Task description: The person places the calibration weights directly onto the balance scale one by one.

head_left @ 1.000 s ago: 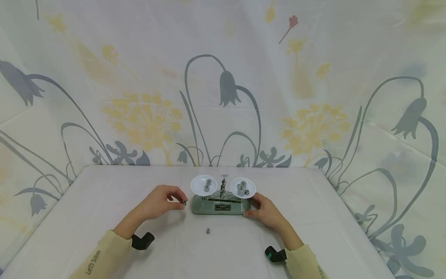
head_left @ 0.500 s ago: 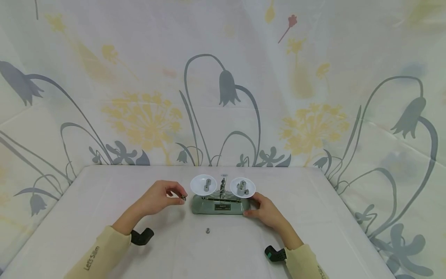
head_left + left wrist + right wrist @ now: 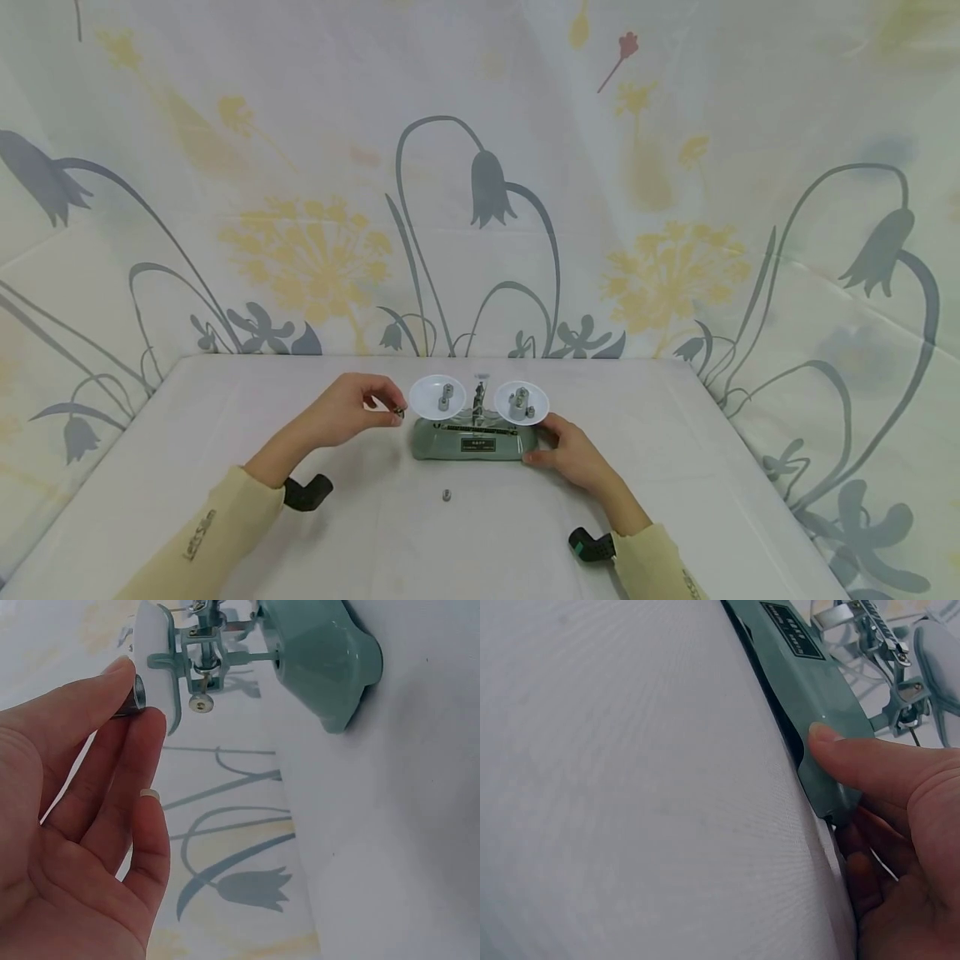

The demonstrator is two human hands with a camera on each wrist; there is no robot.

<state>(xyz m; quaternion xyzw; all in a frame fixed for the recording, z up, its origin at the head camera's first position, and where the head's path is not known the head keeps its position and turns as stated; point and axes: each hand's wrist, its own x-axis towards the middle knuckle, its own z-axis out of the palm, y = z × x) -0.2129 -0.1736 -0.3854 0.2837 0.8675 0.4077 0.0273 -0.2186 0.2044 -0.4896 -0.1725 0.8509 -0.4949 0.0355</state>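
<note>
A green balance scale (image 3: 435,444) stands mid-table with two white pans. Small metal weights (image 3: 446,397) stand in the left pan (image 3: 423,397), and several more (image 3: 517,403) in the right pan (image 3: 538,398). Between thumb and fingertips my left hand (image 3: 347,412) pinches a small metal weight (image 3: 138,696), held just beside the left pan's outer edge. My right hand (image 3: 576,452) grips the right end of the scale's base (image 3: 829,712); its thumb lies on the front and the other fingers are partly hidden behind.
One more metal weight (image 3: 446,495) sits on the white tablecloth (image 3: 375,533) in front of the scale. Behind the table hangs a flower-printed curtain (image 3: 480,275). Each wrist wears a black camera.
My left hand has risen and moved slightly toward the left pan, still pinching the weight. The right hand stays on the scale's base.
</note>
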